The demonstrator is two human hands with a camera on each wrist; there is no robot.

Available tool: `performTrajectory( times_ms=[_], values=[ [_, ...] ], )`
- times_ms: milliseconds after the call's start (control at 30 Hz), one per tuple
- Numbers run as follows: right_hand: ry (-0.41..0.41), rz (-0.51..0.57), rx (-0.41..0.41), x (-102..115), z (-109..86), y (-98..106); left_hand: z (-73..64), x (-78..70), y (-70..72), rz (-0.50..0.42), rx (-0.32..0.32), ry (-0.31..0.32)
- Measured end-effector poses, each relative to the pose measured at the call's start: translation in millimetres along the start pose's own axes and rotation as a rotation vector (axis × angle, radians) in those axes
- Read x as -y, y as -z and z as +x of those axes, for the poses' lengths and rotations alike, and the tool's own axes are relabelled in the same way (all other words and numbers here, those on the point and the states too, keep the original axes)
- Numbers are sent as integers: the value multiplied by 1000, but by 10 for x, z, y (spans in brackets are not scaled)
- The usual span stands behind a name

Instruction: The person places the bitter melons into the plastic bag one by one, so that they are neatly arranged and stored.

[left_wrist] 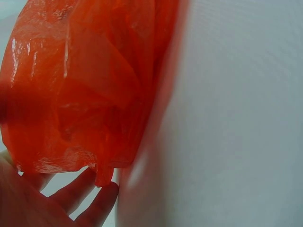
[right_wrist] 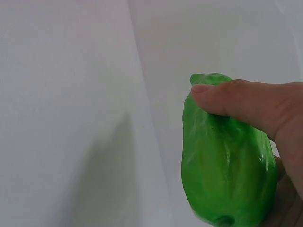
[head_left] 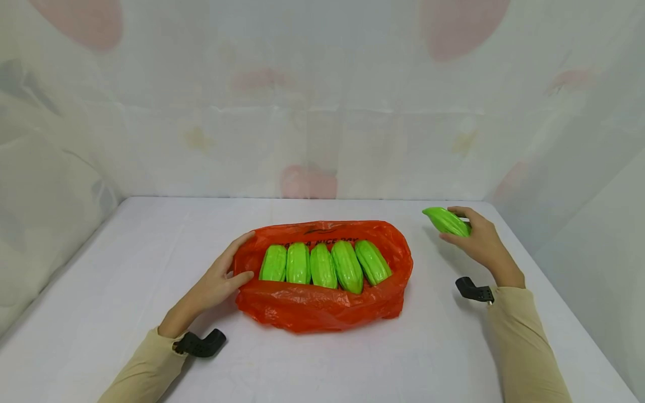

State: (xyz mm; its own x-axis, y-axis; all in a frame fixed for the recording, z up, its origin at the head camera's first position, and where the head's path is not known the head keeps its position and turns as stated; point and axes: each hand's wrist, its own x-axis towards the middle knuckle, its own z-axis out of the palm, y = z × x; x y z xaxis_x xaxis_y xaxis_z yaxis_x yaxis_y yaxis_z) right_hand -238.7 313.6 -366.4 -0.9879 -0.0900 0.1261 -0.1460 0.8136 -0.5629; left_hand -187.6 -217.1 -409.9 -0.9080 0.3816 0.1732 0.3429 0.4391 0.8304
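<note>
A red plastic bag (head_left: 322,308) lies with its mouth spread wide, and printed letters show on its inner back side. In it several ribbed green star fruits (head_left: 323,266) stand side by side in a row. My left hand (head_left: 218,282) holds the bag's left end, thumb at the front rim and fingers round the back edge. The left wrist view shows spread fingers (left_wrist: 97,203) against the crumpled red plastic. Off to the right of the bag, my right hand (head_left: 476,238) grips another star fruit (right_wrist: 227,165) above the table, its thumb across the fruit.
A white cloth covers the table (head_left: 428,352). Behind it hangs a pale curtain (head_left: 322,140) with faded pink and yellow shapes. Each wrist carries a black camera mount, one at the left wrist (head_left: 201,343) and one at the right wrist (head_left: 473,290).
</note>
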Motion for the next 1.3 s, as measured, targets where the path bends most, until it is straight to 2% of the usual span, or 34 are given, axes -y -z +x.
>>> performTrajectory(
  times_ms=[400,767,1300],
  values=[
    [87,22,-27,302,-23,30,-3,-29,0,7,0,14],
    [118,71,-17,636,-97,71,-2,-17,-1,13,-1,7],
    [220,62,10,877,-149,17,1,-19,-2,5,4,17]
  ],
)
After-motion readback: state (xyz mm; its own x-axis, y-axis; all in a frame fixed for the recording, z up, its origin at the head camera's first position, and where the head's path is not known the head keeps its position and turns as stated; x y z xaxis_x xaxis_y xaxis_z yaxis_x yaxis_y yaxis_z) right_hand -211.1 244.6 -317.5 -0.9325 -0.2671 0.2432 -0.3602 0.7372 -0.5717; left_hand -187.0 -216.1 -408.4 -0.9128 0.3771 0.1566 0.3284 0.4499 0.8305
